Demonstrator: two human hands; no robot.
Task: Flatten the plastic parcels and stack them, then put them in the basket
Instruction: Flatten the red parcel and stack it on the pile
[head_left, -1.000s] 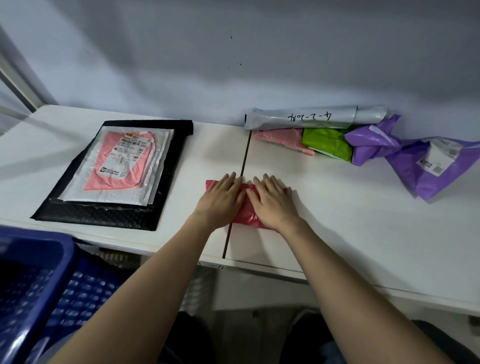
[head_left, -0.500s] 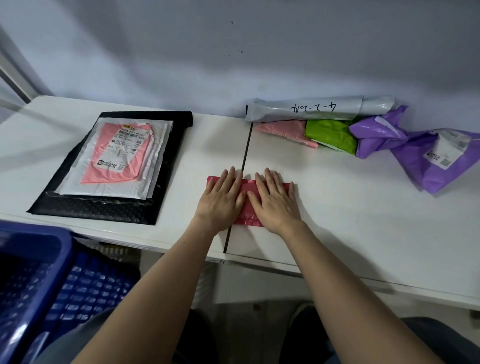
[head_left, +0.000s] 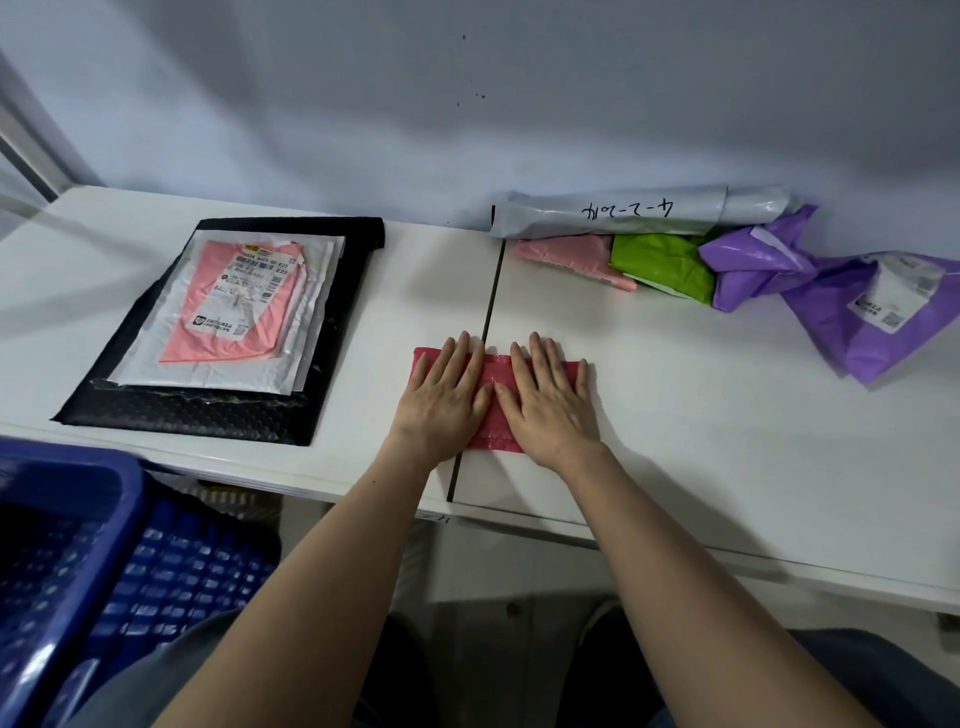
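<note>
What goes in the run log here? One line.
step: flattening | left hand, right hand: flat on red parcel | stack: three | basket: no parcels visible

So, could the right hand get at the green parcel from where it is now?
Probably yes. The right hand lies flat on the red parcel, and bare table lies between it and the green parcel; the purple parcel overlaps only its right edge.

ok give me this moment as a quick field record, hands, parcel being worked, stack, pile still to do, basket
left hand: flat, palm down on red parcel
right hand: flat, palm down on red parcel
red parcel: on table, across the seam
stack: pink on white on black, left of hands
unflattened pile: grey, pink, green, purple, by the wall
basket: blue, lower left, below the table edge
</note>
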